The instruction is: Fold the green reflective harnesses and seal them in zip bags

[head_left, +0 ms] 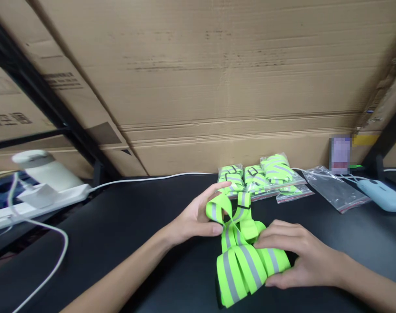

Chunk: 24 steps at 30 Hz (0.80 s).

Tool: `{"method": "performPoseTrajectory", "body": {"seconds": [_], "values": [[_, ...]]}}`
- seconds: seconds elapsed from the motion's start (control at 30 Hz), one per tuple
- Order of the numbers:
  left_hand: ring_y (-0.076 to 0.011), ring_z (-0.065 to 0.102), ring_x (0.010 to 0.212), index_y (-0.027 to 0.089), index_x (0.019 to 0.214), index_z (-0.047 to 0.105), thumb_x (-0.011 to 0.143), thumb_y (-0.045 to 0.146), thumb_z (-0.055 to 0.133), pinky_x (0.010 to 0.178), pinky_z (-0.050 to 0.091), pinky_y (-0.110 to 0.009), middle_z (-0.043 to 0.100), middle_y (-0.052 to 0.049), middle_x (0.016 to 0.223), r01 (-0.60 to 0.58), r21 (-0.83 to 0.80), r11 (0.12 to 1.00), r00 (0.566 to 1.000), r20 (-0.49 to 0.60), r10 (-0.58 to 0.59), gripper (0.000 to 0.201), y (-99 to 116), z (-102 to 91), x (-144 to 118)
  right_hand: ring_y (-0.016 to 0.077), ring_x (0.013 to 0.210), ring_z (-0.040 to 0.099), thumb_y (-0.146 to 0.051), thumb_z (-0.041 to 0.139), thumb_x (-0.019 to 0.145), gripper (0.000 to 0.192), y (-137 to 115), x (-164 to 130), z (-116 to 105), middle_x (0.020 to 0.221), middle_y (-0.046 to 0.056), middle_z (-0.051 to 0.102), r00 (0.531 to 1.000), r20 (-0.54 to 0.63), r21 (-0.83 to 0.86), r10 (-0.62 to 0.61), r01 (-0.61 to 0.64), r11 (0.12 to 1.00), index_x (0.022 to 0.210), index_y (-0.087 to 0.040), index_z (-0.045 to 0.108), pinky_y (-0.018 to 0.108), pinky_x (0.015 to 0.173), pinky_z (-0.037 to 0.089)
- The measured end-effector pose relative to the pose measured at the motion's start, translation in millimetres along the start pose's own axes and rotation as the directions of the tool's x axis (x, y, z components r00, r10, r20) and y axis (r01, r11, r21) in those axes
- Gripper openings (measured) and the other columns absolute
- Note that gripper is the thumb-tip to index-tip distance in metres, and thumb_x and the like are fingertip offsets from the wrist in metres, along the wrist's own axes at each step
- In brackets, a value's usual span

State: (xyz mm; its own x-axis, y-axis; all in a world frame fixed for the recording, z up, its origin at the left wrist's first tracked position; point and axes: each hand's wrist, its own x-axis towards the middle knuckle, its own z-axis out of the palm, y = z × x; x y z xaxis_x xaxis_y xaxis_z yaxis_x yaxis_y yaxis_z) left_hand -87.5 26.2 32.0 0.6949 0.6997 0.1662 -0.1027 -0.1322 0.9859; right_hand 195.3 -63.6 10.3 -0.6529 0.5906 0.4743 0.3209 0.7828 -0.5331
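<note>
A neon-green reflective strap (250, 265) with grey stripes lies in folded layers on the black table, one loop standing up on its left side. My left hand (201, 215) curves around that loop, thumb low and index finger stretched above it. The other fingers of this hand are partly hidden behind the band. From the right, my right hand (298, 252) grips the folded bundle, fingers on top and thumb along the near edge. A black buckle shows on the strap piece between the hands. Beyond it sit several clear bags of similar straps (276, 169).
An open-looking clear zip bag (334, 187) lies at the right, near a light blue device (383, 195) with a cord. At left are a white power strip (41, 202), a pale bottle (51, 169) and a looping cable (66, 243). A cardboard wall (217, 87) closes off the back.
</note>
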Motion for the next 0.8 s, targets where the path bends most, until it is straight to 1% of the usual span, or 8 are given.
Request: {"method": "performPoseTrajectory", "body": {"seconds": [0.07, 0.13, 0.27, 0.37, 0.5, 0.63, 0.73, 0.8], "values": [[-0.0234, 0.062, 0.106, 0.025, 0.152, 0.036, 0.074, 0.035, 0.086, 0.090, 0.050, -0.037, 0.062, -0.008, 0.110, 0.024, 0.033, 0.999, 0.996, 0.084, -0.027, 0.093, -2, -3.0, 1, 0.0210, 0.092, 0.066, -0.038, 0.081, 0.084, 0.047, 1, 0, -1, 0.108, 0.010, 0.074, 1.000, 0.004, 0.025, 0.019, -0.019, 1.000, 0.124, -0.018, 0.066, 0.035, 0.082, 0.055], [-0.0217, 0.060, 0.108, 0.024, 0.147, 0.042, 0.082, 0.033, 0.080, 0.093, 0.049, -0.037, 0.062, -0.009, 0.114, 0.052, 0.138, 0.989, 0.997, 0.050, -0.059, 0.076, -6, -5.6, 2, 0.0213, 0.094, 0.066, -0.037, 0.082, 0.083, 0.048, 2, 0, -2, 0.109, 0.011, 0.074, 0.999, 0.011, 0.039, 0.033, -0.033, 0.999, 0.125, -0.018, 0.067, 0.035, 0.083, 0.054], [-0.0136, 0.055, 0.075, 0.016, 0.106, 0.065, 0.092, 0.042, 0.066, 0.070, 0.047, -0.027, 0.061, -0.002, 0.086, 0.118, 0.442, 0.889, 0.992, -0.082, -0.091, 0.030, -13, -10.0, 5, 0.0215, 0.095, 0.066, -0.036, 0.082, 0.082, 0.049, 3, 0, -3, 0.110, 0.010, 0.073, 0.999, 0.016, 0.048, 0.044, -0.045, 0.998, 0.126, -0.019, 0.067, 0.035, 0.083, 0.054], [-0.0119, 0.047, 0.063, 0.015, 0.075, 0.063, 0.095, 0.046, 0.061, 0.060, 0.038, -0.024, 0.054, 0.002, 0.067, 0.084, 0.673, 0.735, 0.996, -0.062, -0.057, 0.036, -8, -11.5, 3, 0.0212, 0.095, 0.065, -0.036, 0.083, 0.082, 0.049, 3, -1, -3, 0.111, 0.010, 0.073, 0.999, 0.020, 0.047, 0.045, -0.046, 0.998, 0.126, -0.019, 0.067, 0.035, 0.083, 0.053], [-0.0156, 0.054, 0.075, 0.017, 0.091, 0.067, 0.086, 0.037, 0.070, 0.071, 0.045, -0.027, 0.062, -0.001, 0.080, -0.019, 0.749, 0.662, 0.991, 0.104, -0.088, 0.021, -4, -10.1, -3, 0.0210, 0.095, 0.064, -0.032, 0.081, 0.082, 0.051, 0, -2, -3, 0.113, 0.009, 0.071, 0.999, 0.024, -0.004, 0.049, -0.048, 0.999, 0.129, -0.020, 0.065, 0.034, 0.082, 0.053], [-0.0167, 0.056, 0.081, 0.018, 0.120, 0.062, 0.075, 0.021, 0.073, 0.076, 0.047, -0.029, 0.061, -0.001, 0.089, -0.014, 0.729, 0.684, 0.991, 0.100, -0.087, 0.046, -7, -7.9, -4, 0.0226, 0.100, 0.063, -0.025, 0.079, 0.078, 0.062, -5, -3, -1, 0.119, 0.009, 0.066, 0.997, 0.041, -0.112, 0.070, -0.065, 0.992, 0.136, -0.023, 0.058, 0.035, 0.085, 0.053], [-0.0150, 0.053, 0.078, 0.018, 0.116, 0.066, 0.079, 0.025, 0.072, 0.072, 0.045, -0.026, 0.060, 0.000, 0.087, -0.032, 0.691, 0.722, 0.990, 0.122, -0.073, 0.038, -10, -6.0, 0, 0.0268, 0.107, 0.062, -0.029, 0.081, 0.074, 0.073, -7, -3, 2, 0.124, 0.011, 0.063, 0.996, 0.063, -0.185, 0.068, -0.056, 0.981, 0.142, -0.025, 0.054, 0.041, 0.092, 0.052], [-0.0138, 0.050, 0.075, 0.016, 0.099, 0.070, 0.084, 0.033, 0.071, 0.068, 0.043, -0.025, 0.059, -0.001, 0.084, -0.050, 0.673, 0.738, 0.989, 0.139, -0.060, 0.023, -10, -4.2, 4, 0.0316, 0.114, 0.060, -0.038, 0.085, 0.071, 0.084, -6, -4, 4, 0.128, 0.014, 0.060, 0.995, 0.076, -0.226, 0.061, -0.042, 0.973, 0.146, -0.025, 0.050, 0.048, 0.098, 0.049]]}}
